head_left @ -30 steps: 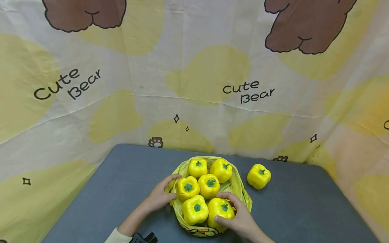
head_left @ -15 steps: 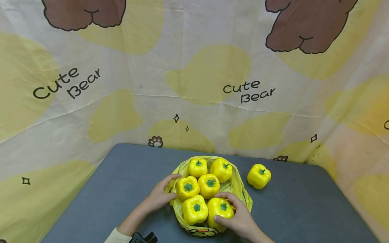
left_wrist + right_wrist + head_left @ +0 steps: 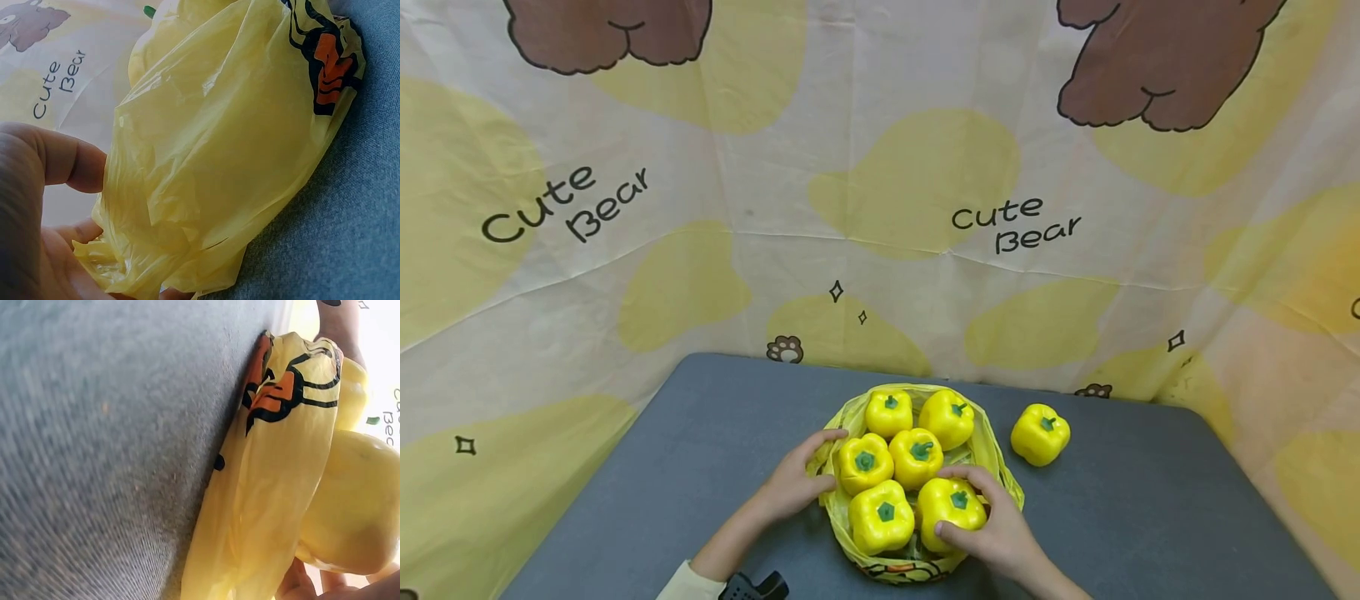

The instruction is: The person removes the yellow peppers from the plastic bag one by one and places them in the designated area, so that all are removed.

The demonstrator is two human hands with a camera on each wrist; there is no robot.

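While the left hand (image 3: 793,477) pinched the gathered edge of the open yellow plastic bag (image 3: 988,454), the right hand (image 3: 1002,532) grasped the near-right yellow bell pepper (image 3: 942,510) inside it, thumb and fingers on opposite sides; whether that one touched the bag's bottom, I couldn't see. Five other bell peppers (image 3: 864,464) sat beside it and farther back. A lone bell pepper (image 3: 1037,437) rested on the gray table (image 3: 1150,500), right of the bag.

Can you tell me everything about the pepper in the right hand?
The pepper is yellow, smooth and shiny, with rounded bumps and a green stem facing up. The right hand holds it between thumb and fingers, at the near right side of the open yellow bag. I can't tell whether its underside touches anything.
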